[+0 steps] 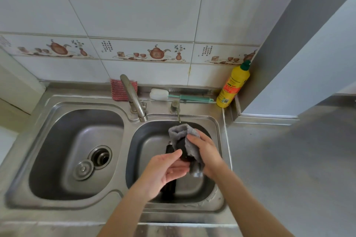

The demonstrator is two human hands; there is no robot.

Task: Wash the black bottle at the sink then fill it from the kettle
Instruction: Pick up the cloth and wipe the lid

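Over the right basin [210,184] of the steel sink I hold the black bottle [182,152], most of it hidden inside a grey cloth [189,145]. My right hand [209,152] presses the cloth around it from the right. My left hand [165,169] grips its lower end, thumb on top and fingers underneath. A second long, narrow black piece [169,186] with a metal tip lies in the basin under my left hand. The kettle is not in view.
The curved tap [133,96] points over the divider, and no water shows. The left basin [57,159] holds a loose drain plug [83,169]. Behind the sink lie a red scrub pad [117,90], a bottle brush [181,97] and a yellow detergent bottle [233,86]. Grey counter [289,169] lies to the right.
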